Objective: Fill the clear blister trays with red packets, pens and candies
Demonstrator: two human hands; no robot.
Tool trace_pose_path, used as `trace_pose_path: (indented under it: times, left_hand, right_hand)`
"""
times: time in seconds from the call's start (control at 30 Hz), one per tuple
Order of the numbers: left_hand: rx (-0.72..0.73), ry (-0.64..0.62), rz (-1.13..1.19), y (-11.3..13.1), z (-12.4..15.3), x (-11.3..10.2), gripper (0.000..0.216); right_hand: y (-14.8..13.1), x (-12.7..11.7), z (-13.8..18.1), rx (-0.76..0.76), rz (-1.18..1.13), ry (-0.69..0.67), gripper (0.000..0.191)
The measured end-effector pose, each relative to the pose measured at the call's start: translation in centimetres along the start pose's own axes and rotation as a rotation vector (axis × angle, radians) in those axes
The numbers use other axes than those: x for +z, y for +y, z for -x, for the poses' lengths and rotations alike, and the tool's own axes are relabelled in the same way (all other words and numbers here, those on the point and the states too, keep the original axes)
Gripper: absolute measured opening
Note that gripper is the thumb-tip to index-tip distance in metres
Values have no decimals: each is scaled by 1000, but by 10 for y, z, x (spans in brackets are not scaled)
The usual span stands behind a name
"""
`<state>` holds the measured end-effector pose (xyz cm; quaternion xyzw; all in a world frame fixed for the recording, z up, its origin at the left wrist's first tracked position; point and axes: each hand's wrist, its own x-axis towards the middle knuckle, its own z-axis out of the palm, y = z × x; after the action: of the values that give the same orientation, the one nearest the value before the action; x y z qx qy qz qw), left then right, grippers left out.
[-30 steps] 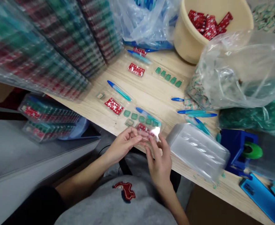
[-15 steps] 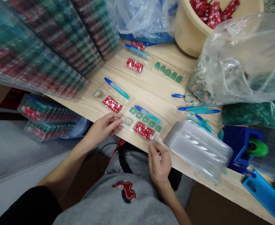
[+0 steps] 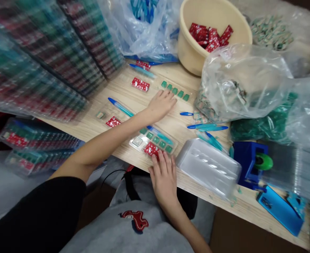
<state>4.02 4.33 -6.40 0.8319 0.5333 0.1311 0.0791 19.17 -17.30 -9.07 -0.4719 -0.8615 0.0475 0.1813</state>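
My left hand (image 3: 161, 105) reaches across the table with its fingers stretched out. Its fingertips are at the near edge of a clear plastic tray holding a row of green pieces (image 3: 180, 94); whether they touch it I cannot tell. My right hand (image 3: 164, 175) lies open, fingertips on the red patterned packet (image 3: 151, 149) in the nearest clear tray (image 3: 133, 143). That tray also holds green pieces (image 3: 156, 141), a pale square (image 3: 137, 141) and a blue pen (image 3: 161, 135). Under my left forearm, another tray with a blue pen (image 3: 120, 106) and red packet (image 3: 113, 121) is partly hidden.
Tall stacks of filled trays (image 3: 46, 52) stand at left. Behind are a cream tub (image 3: 189, 52) of red packets and a bag of pens (image 3: 144, 35). To the right lie loose pens (image 3: 207, 127), empty clear trays (image 3: 210, 168), a tape dispenser (image 3: 246, 165) and a phone (image 3: 280, 211).
My left hand has left the nearest tray and moved forward and right to the far tray. The right hand has opened and now rests on the red packet. The view has shifted slightly.
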Motion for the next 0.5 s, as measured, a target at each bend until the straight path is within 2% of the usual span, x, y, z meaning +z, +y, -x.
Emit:
trace_pose_path:
  times: [0.1,0.2,0.27,0.37,0.47,0.5]
  left_hand:
    - [37,-23,13,0,-35,28,27]
    - [75,55,73,-8,-39,33,25]
    - [77,170,136,-15,-34,24,21]
    - [72,322,227,-23,-17,-2,12]
    - [32,518,388,-26,15,-34,3]
    - [-4,610,480,-27,30,-44,9]
  right_hand:
    - [1,1,7,14,-22,-14,39]
    - [1,2,12,23,-31,-16,42]
    - [1,2,13,24,-30,-14,42]
    - [2,0,12,22,-45,-18,42]
    - [3,-4,10,24,-75,-24,41]
    - [3,-6,10,26,-84,-25,40]
